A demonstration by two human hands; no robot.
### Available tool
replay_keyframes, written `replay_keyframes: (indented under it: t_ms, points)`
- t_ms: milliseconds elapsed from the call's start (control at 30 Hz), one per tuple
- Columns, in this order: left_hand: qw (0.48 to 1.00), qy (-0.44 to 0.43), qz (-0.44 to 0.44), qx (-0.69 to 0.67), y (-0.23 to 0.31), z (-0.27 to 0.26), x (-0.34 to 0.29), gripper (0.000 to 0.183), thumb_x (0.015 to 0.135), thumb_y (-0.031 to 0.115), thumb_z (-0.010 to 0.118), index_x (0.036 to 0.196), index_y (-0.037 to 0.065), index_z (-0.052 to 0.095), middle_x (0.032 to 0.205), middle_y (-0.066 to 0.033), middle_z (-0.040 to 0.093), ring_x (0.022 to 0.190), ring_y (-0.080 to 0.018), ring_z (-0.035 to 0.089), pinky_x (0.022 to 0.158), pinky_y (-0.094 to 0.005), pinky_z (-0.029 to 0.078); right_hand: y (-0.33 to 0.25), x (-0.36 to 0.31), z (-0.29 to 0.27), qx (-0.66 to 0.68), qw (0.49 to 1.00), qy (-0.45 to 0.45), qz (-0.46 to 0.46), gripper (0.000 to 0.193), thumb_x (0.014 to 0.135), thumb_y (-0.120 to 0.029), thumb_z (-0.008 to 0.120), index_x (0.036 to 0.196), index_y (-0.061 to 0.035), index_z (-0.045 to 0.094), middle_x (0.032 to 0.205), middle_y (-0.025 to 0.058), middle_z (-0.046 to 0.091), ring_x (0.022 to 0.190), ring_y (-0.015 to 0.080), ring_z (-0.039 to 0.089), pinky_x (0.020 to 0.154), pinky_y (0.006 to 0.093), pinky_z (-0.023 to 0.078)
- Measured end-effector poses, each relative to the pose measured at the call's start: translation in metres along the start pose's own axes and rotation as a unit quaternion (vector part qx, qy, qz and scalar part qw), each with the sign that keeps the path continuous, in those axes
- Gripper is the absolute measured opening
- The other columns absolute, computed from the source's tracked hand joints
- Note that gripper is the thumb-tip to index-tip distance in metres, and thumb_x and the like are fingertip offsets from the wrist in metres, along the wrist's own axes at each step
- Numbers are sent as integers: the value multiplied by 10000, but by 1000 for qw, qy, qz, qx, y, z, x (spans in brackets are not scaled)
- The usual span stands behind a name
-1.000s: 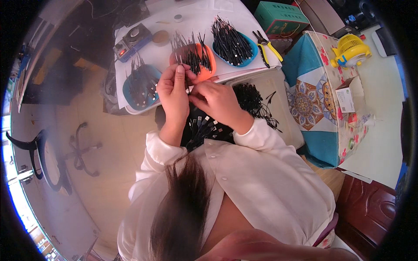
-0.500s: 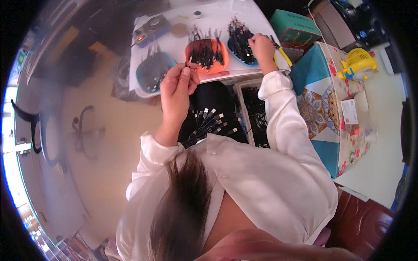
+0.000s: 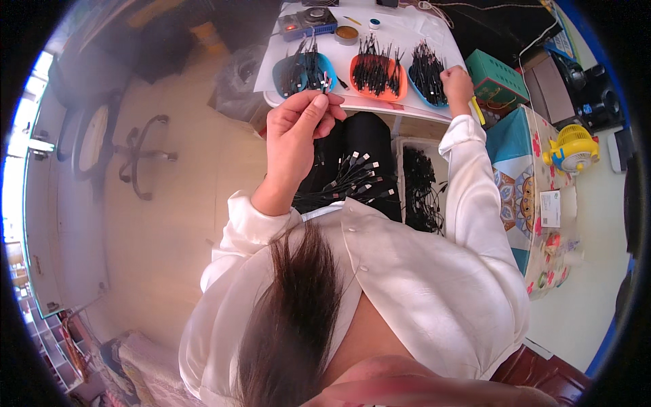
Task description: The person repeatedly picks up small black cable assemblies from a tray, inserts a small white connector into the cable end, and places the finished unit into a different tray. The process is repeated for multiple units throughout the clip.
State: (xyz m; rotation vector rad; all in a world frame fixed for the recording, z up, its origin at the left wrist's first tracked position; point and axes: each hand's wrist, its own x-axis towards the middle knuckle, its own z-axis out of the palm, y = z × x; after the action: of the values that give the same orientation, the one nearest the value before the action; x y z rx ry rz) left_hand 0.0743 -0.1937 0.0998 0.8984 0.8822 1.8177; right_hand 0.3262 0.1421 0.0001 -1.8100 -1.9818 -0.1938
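Note:
My left hand (image 3: 293, 132) is raised in front of the left blue tray (image 3: 277, 76). Its thumb and fingers pinch a short black cable end (image 3: 325, 85) with a light, reddish tip. At the right side of the other blue tray (image 3: 434, 103), my right hand (image 3: 458, 87) is closed against the black cables (image 3: 426, 71) there; what its fingers grip is hidden. Between these two trays, an orange tray (image 3: 386, 97) holds a bunch of similar cables. More black cables with silver USB plugs (image 3: 356, 169) lie across my lap.
Behind the trays are a small device with a dial (image 3: 308, 26), a round tin (image 3: 346, 35) and a little jar (image 3: 374, 24). A bin of black cables (image 3: 420, 180) stands below the table's edge. To the right are a green box (image 3: 498, 76) and a yellow fan (image 3: 571, 148).
The whole view has shifted, so the trays appear further right. Relative to them, my left hand has moved from the orange tray toward the left blue one. My right hand stays at the right tray.

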Motion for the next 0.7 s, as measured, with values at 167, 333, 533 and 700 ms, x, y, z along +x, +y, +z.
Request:
replay_keyframes:
  t_ms: [167,333,533,700]
  points:
    - [1000,-20,1,-8,7,-4,-19,238,980,110,512,1046,-75,644,883,-140,674,655,-90,487,594,-197,390,-65,-50,-90,488,868,68,-65,186,881,-151,639,988,0,620,769,69,670,692,155,650,592,265,494]
    - [999,-43,-20,-8,5,1,-37,226,987,127,511,1012,-50,650,851,-90,675,639,-70,489,551,-181,373,-135,-171,-172,674,679,-271,-110,160,896,-105,654,1009,6,631,832,6,623,676,53,542,596,158,409]
    - [998,-48,-33,26,4,-6,-56,224,990,139,512,1004,-39,646,818,-66,662,614,-61,482,535,-178,375,-164,-213,-192,687,630,-334,-142,123,871,-63,694,952,17,649,846,41,661,770,80,611,697,218,500]
    - [997,-54,-49,17,5,-13,-62,191,980,120,513,1047,-33,606,809,-107,648,555,-64,449,474,-177,302,-168,-220,-182,692,650,-266,-170,106,875,-108,696,893,-8,665,732,-13,644,639,15,554,555,164,428]
